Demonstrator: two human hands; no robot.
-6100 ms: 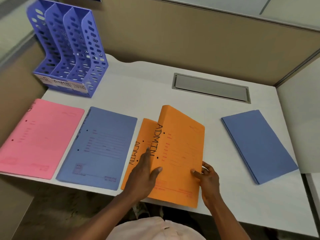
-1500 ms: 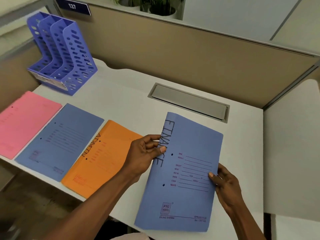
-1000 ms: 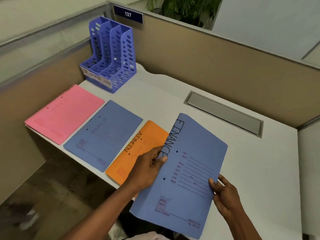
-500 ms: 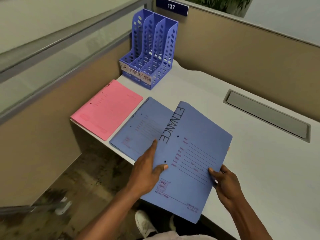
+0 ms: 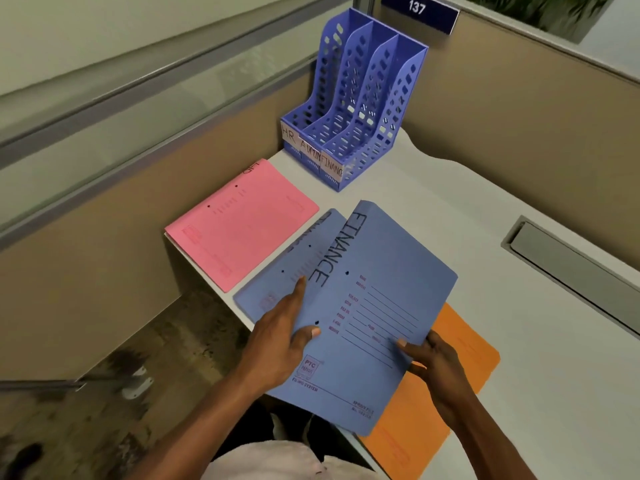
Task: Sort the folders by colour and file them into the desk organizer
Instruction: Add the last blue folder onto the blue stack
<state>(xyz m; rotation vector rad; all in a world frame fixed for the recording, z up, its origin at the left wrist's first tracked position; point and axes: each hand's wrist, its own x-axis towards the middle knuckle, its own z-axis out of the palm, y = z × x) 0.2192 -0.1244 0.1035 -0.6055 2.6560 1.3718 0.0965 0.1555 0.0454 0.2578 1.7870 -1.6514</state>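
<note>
I hold a blue folder (image 5: 377, 306) marked FINANCE above the desk's front edge. My left hand (image 5: 280, 341) grips its left edge, thumb on top; my right hand (image 5: 433, 362) grips its right edge. Under it lies a second blue folder (image 5: 277, 278), partly covered. A pink folder (image 5: 239, 220) lies flat to the left. An orange folder (image 5: 450, 386) lies to the right, half hidden by the held one. The blue three-slot desk organizer (image 5: 356, 98) stands at the far left corner, with labels HR, ADMIN and FINANCE; its slots look empty.
Beige cubicle partitions (image 5: 519, 116) close the desk at the back and left, with a sign reading 137. A grey cable hatch (image 5: 571, 271) is set in the desk top on the right. White desk surface (image 5: 519, 341) stretches to the right. Floor shows below left.
Both hands have carried the FINANCE folder leftward, over the lying blue folder. The orange folder now shows to its right. My view has swung left, bringing the organizer closer.
</note>
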